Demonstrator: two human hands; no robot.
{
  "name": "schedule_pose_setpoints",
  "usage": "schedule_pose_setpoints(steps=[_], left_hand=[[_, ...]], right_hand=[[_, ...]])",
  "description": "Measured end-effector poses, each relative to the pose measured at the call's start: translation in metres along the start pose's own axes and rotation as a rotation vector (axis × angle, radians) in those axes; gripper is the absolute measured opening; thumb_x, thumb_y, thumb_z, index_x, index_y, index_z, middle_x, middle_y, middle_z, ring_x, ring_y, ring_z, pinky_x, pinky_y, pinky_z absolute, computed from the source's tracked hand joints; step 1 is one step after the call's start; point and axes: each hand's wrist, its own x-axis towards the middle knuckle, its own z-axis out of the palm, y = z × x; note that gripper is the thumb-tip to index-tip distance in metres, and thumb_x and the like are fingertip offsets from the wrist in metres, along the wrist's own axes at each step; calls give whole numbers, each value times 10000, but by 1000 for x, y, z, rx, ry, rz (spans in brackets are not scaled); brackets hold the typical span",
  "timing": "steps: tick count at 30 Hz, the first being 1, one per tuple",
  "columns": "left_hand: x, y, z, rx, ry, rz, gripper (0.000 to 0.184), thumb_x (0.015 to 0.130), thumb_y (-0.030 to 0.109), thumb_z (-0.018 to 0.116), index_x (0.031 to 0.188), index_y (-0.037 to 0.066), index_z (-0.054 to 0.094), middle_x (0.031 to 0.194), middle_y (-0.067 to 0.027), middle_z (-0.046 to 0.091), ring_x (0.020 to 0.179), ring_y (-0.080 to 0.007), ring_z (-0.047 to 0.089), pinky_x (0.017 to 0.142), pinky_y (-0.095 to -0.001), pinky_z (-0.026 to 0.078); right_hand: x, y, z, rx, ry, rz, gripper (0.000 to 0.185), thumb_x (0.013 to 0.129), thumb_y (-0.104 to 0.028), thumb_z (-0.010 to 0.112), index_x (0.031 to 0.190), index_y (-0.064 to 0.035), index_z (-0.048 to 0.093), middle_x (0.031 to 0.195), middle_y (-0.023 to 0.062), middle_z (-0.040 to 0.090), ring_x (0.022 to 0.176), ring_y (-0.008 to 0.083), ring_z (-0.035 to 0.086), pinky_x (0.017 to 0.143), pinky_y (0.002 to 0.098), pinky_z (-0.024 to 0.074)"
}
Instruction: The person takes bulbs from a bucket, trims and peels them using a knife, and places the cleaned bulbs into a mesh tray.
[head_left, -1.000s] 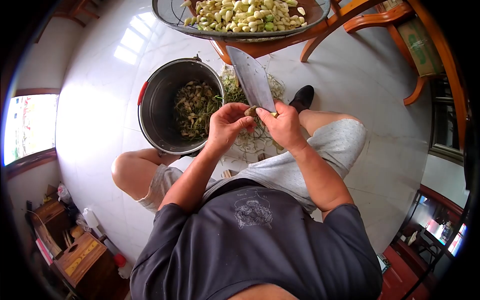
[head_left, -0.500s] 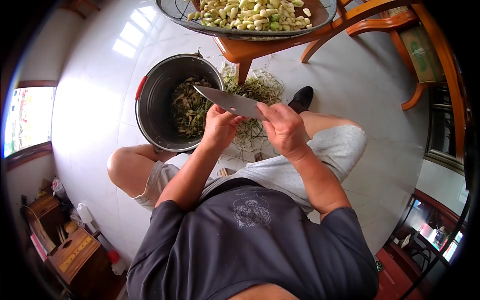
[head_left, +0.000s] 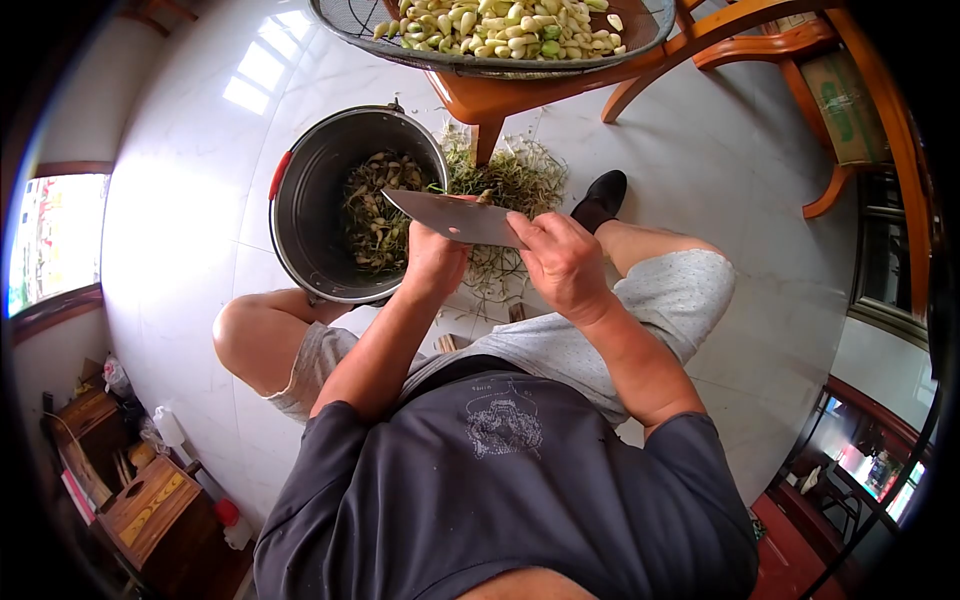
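Note:
In my right hand [head_left: 563, 262] is the handle end of a broad kitchen knife [head_left: 450, 216], fingers closed round it. Its blade lies flat-side up, the tip pointing left over the bucket's rim. My left hand [head_left: 437, 258] is closed just under the blade, which hides most of its fingers. A small brownish bulb [head_left: 485, 197] shows past the blade's far edge, apparently held by the left fingers. Left of the hands a metal bucket [head_left: 310, 200] holds several untrimmed bulbs with green stems [head_left: 375, 225].
Trimmed roots and stalks [head_left: 515, 180] lie heaped on the tiled floor beside the bucket. A mesh basket [head_left: 400, 52] of pale peeled bulbs [head_left: 500, 28] rests on a wooden chair [head_left: 487, 100]. A black shoe [head_left: 603, 195] is right of the heap. Wooden boxes [head_left: 150, 510] stand lower left.
The knife and both hands have shifted slightly left. My left hand has turned so its fingers are behind the blade, and the brownish bulb now shows beyond it.

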Motion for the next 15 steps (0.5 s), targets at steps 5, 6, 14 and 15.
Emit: schedule_pose_setpoints(steps=[5,6,14,15], left_hand=[[3,-8,-11,34,-13,17,283,779,-7,666,1025,-67,541,921,-130,603,828,-188,611,740,-306,508],[3,-6,-9,21,-18,21,284,778,-5,667,1025,-69,541,924,-131,603,828,-189,611,742,-308,507],[-2,11,5,-9,6,42,194,784,-18,649,957,-67,577,892,-137,625,793,-191,619,720,-295,499],[-3,11,5,-7,15,47,175,784,-26,644,943,-64,580,886,-136,628,789,-192,620,715,-295,499]], right_hand=[[-2,2,3,-17,11,-17,415,651,-9,687,1058,-74,641,738,63,532,682,245,572,595,345,487],[-2,2,4,-24,21,-28,386,668,-24,681,1049,-77,642,713,55,518,671,238,565,584,340,484],[-3,2,6,-25,37,-19,374,677,-17,669,1046,-71,640,719,61,519,689,241,569,596,343,486],[-3,3,7,-23,37,-14,371,681,-16,667,1047,-71,639,720,62,520,691,242,570,598,344,486]])
